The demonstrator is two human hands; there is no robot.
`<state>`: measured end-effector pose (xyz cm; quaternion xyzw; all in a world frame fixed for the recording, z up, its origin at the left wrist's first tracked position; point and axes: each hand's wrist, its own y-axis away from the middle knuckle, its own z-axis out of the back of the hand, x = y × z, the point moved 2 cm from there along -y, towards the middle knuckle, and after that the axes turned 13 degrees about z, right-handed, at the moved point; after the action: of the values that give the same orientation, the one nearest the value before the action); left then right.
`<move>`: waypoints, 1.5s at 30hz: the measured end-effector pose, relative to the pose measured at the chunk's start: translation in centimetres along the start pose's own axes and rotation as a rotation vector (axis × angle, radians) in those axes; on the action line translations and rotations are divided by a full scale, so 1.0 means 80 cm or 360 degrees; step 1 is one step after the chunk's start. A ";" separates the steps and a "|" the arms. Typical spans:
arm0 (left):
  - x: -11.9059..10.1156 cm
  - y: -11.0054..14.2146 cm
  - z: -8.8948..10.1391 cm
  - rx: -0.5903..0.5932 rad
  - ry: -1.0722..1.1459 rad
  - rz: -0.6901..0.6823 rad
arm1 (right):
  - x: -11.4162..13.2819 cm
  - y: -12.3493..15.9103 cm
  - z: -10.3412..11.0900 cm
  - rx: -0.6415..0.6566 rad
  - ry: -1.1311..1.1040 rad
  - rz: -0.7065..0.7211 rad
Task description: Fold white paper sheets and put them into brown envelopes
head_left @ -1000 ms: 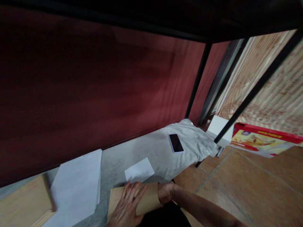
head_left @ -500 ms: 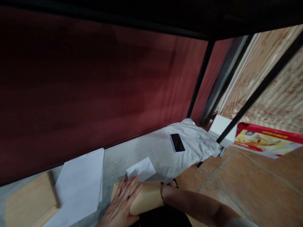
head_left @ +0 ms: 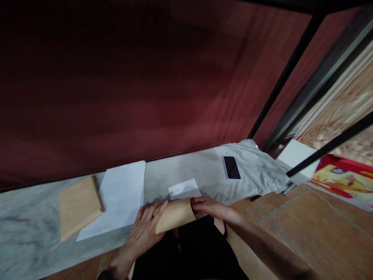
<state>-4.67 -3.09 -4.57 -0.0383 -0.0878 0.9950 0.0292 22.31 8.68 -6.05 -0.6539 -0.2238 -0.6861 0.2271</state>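
Beside grey cloth (head_left: 205,167), hands (head_left: 144,227) hold an envelope (head_left: 176,216), apparently.

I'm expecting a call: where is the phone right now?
In the head view, the phone lies right of center on the gray cloth, to the right of the small white paper.

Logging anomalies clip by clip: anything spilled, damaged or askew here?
Nothing looks spilled or damaged. The grey cloth is rumpled at its right end, unlike its flatter middle; the brown stack lies askew, overlapping the white sheets.
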 end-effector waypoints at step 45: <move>0.039 0.053 -0.018 -0.0044 0.0093 0.0477 | 0.017 0.000 0.040 -0.0239 0.0860 0.0173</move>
<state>-7.88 -6.80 -6.92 -0.0802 -0.0939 0.9854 -0.1176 24.79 10.58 -4.52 -0.4734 -0.0681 -0.8370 0.2659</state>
